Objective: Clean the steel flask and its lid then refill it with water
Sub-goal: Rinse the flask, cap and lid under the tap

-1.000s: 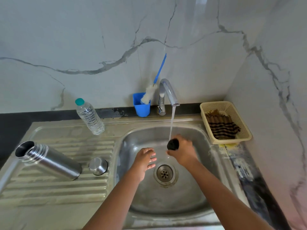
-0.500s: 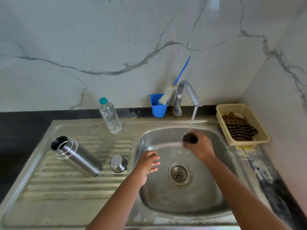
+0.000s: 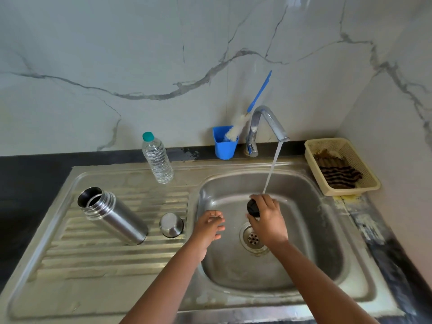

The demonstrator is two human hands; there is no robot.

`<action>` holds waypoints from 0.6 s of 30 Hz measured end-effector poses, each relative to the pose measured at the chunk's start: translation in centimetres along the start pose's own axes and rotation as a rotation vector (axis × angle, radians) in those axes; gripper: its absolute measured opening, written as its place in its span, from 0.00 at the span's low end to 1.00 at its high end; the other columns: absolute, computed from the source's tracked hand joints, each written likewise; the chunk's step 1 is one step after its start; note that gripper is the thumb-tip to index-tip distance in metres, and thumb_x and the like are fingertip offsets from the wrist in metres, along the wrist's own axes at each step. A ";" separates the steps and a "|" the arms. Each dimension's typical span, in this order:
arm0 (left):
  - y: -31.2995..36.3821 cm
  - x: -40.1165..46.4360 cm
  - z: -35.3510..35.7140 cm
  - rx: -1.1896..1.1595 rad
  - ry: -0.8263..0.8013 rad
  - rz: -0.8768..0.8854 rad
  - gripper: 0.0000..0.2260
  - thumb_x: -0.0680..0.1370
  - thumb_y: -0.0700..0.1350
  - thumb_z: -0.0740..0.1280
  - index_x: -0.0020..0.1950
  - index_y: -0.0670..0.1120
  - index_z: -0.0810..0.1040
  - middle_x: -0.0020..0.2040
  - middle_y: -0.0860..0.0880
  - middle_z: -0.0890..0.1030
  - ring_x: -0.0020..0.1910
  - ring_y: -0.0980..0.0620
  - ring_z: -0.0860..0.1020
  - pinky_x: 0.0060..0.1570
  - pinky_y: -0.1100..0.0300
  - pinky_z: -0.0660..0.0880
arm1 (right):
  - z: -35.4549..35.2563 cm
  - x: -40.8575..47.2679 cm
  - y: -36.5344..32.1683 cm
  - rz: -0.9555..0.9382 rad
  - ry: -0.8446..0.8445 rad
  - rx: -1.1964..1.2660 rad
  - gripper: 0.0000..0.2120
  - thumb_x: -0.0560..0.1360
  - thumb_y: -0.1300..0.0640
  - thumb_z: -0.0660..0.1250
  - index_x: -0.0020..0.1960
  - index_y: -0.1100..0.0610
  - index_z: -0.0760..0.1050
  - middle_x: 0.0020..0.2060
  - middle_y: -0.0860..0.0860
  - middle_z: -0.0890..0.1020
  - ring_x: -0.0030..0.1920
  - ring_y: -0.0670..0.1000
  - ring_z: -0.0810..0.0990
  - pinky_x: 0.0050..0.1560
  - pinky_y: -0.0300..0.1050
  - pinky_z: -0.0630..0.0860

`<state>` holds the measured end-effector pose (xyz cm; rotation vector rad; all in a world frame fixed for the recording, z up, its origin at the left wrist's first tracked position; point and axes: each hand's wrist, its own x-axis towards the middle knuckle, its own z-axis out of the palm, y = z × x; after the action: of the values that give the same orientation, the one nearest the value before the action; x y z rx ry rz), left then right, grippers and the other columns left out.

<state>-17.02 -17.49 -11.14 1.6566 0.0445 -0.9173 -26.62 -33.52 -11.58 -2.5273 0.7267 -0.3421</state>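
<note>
The open steel flask (image 3: 112, 213) stands on the ribbed drainboard at the left, mouth uncovered. A small steel cup cap (image 3: 171, 224) sits upside down just right of it. My right hand (image 3: 267, 216) grips a black inner lid (image 3: 253, 208) over the sink basin (image 3: 304, 265), right under the stream running from the tap (image 3: 268, 123). My left hand (image 3: 208, 226) hovers at the basin's left edge, fingers apart and holding nothing.
A clear plastic water bottle (image 3: 157, 159) with a teal cap stands behind the drainboard. A blue cup (image 3: 224, 142) holds a bottle brush (image 3: 247, 113) beside the tap. A beige basket (image 3: 341, 167) with a striped cloth sits at the right, close to the side wall.
The view has shifted so the sink sits further right. My right hand keeps the black lid under the running water; my left hand has drifted slightly away toward the basin's left edge.
</note>
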 end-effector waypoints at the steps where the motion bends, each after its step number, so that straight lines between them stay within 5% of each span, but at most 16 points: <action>1: -0.1 -0.2 -0.2 -0.009 0.007 0.031 0.03 0.82 0.43 0.64 0.54 0.49 0.77 0.55 0.47 0.83 0.52 0.49 0.82 0.53 0.54 0.76 | -0.5 0.3 -0.9 -0.058 0.085 0.041 0.24 0.70 0.57 0.76 0.64 0.54 0.73 0.59 0.51 0.76 0.58 0.56 0.72 0.54 0.55 0.78; 5: -0.2 -1.1 -1.2 -0.064 0.021 0.125 0.03 0.82 0.42 0.64 0.53 0.47 0.77 0.52 0.47 0.83 0.48 0.50 0.82 0.49 0.57 0.76 | -4.6 1.6 -5.9 -0.269 0.497 0.201 0.23 0.72 0.58 0.74 0.64 0.57 0.72 0.59 0.54 0.73 0.57 0.53 0.70 0.55 0.43 0.72; 8: -0.2 -1.4 -1.9 -0.070 0.030 0.143 0.03 0.82 0.41 0.65 0.53 0.47 0.77 0.52 0.47 0.83 0.47 0.51 0.82 0.48 0.58 0.76 | -5.3 1.7 -6.9 -0.365 0.674 0.163 0.19 0.75 0.60 0.70 0.65 0.60 0.71 0.63 0.58 0.69 0.59 0.57 0.69 0.59 0.43 0.68; 10: -0.3 -1.7 -2.2 -0.062 0.030 0.144 0.04 0.82 0.41 0.64 0.54 0.47 0.77 0.53 0.47 0.83 0.48 0.51 0.82 0.50 0.57 0.76 | -3.3 1.3 -4.7 -0.258 0.365 -0.077 0.18 0.76 0.60 0.68 0.65 0.59 0.71 0.63 0.59 0.69 0.58 0.59 0.69 0.59 0.49 0.72; 13: -0.6 -2.2 -2.5 -0.057 0.028 0.155 0.05 0.82 0.40 0.64 0.56 0.46 0.77 0.53 0.47 0.83 0.48 0.52 0.82 0.51 0.56 0.75 | 0.1 -0.7 -1.6 0.116 -0.591 -0.389 0.18 0.79 0.59 0.62 0.68 0.56 0.69 0.66 0.56 0.69 0.63 0.60 0.71 0.60 0.52 0.75; 15: -0.8 -2.7 -2.9 -0.043 0.028 0.162 0.06 0.82 0.39 0.64 0.57 0.45 0.77 0.54 0.47 0.83 0.47 0.52 0.82 0.52 0.56 0.75 | 1.5 -2.2 -0.9 0.163 -0.625 -0.371 0.19 0.79 0.58 0.62 0.69 0.54 0.68 0.66 0.54 0.68 0.64 0.59 0.70 0.58 0.52 0.76; 18: -1.5 -3.1 -3.5 -0.047 0.025 0.175 0.06 0.81 0.38 0.64 0.57 0.45 0.78 0.55 0.44 0.83 0.48 0.51 0.82 0.53 0.55 0.75 | 2.2 -3.0 -1.9 -0.023 -0.168 -0.174 0.22 0.76 0.61 0.67 0.69 0.55 0.70 0.66 0.54 0.69 0.63 0.59 0.70 0.51 0.51 0.78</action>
<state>-18.00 -12.71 -10.53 1.6010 -0.0601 -0.7574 -27.43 -29.61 -12.76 -2.6890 0.6892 -0.0746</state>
